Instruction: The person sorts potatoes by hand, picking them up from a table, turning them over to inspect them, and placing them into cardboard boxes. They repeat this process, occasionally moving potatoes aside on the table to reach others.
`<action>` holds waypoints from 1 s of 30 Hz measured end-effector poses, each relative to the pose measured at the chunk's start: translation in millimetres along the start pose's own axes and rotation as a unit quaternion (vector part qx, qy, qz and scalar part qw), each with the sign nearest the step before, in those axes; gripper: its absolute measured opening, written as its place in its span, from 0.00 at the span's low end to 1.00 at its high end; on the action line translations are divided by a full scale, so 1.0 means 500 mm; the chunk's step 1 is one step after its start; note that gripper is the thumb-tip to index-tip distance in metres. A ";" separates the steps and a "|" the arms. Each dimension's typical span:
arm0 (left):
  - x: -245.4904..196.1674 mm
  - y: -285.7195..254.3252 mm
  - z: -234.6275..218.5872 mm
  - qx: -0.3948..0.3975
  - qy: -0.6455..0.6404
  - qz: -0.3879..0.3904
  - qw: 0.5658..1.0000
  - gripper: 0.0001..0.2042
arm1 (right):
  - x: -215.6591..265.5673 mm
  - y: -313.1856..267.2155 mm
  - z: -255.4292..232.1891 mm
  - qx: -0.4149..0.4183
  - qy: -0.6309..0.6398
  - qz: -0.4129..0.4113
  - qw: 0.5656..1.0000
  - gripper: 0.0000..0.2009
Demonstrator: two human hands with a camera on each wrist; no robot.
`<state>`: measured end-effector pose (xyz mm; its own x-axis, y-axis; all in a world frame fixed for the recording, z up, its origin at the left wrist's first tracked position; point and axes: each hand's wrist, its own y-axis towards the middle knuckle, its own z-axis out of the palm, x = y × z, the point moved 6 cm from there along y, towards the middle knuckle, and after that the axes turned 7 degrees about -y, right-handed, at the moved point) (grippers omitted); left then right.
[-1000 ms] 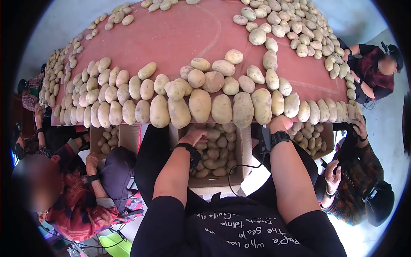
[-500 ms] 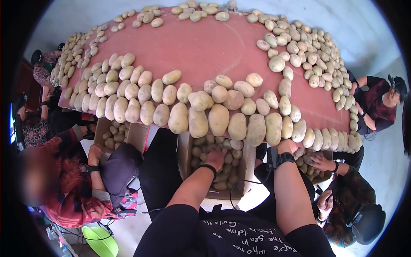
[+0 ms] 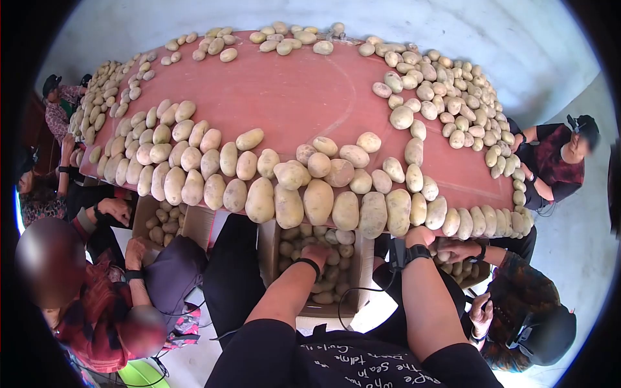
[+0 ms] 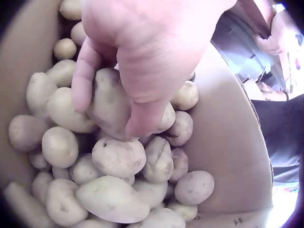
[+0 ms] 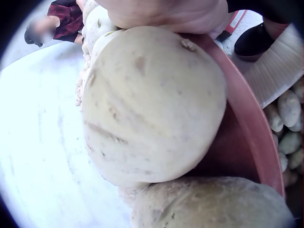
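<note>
Fingers (image 4: 83, 76) of the left hand (image 4: 142, 52) are curled around one potato (image 4: 110, 104) in the cardboard box (image 4: 228, 142). Many potatoes are lined up on the red table (image 3: 304, 84), and lots are left in the box. The right hand (image 3: 420, 236) is rested at the table edge; its grip cannot be told.

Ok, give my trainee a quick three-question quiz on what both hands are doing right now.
1. True or false: the left hand grips a potato inside the cardboard box.
2. Where is the right hand? A) in the box B) at the near edge of the red table, on a big potato C) hanging free
3. Fill in: the table's near edge is lined with a row of ____.

Key: 1 true; 2 B; 3 potatoes.
</note>
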<state>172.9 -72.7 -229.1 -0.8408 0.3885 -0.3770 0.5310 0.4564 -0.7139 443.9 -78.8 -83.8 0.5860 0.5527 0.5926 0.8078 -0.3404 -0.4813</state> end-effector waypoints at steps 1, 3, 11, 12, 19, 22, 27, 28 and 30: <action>0.005 0.006 0.004 0.006 0.001 0.003 1.000 0.30 | 0.003 -0.010 -0.006 -0.002 -0.019 -0.002 1.000 0.14; 0.004 0.014 0.013 -0.008 0.014 -0.012 1.000 0.30 | 0.013 -0.029 -0.014 -0.004 -0.057 -0.008 0.998 0.14; -0.002 -0.057 0.020 -0.001 -0.048 0.050 0.998 0.33 | -0.012 0.035 0.019 0.023 -0.035 0.017 0.999 0.15; -0.002 -0.080 0.012 0.001 -0.095 0.058 0.994 0.33 | -0.015 0.036 0.021 0.037 -0.020 0.026 0.999 0.15; -0.059 -0.332 -0.196 -0.018 -0.413 0.173 0.894 0.37 | -0.015 -0.005 0.015 0.110 0.042 0.081 0.990 0.16; -0.028 -0.413 -0.319 -0.087 -0.471 0.255 0.840 0.40 | -0.020 0.003 0.019 0.115 0.053 0.092 0.988 0.17; 0.078 -0.483 -0.549 -0.314 -0.538 0.126 0.772 0.38 | -0.028 0.027 0.037 0.114 0.040 0.088 0.989 0.17; 0.120 -0.453 -0.574 -0.355 -0.530 0.153 0.755 0.37 | -0.031 0.031 0.039 0.115 0.038 0.086 0.989 0.17; 0.144 -0.429 -0.641 -0.399 -0.412 0.131 0.808 0.36 | -0.033 0.042 0.046 0.117 0.023 0.079 0.990 0.17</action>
<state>32.4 113.9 86.3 -0.2978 0.0406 -0.9537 0.3240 0.9441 -0.0610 449.5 -77.5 -118.7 0.7107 0.4699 0.5236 0.6716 -0.2312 -0.7039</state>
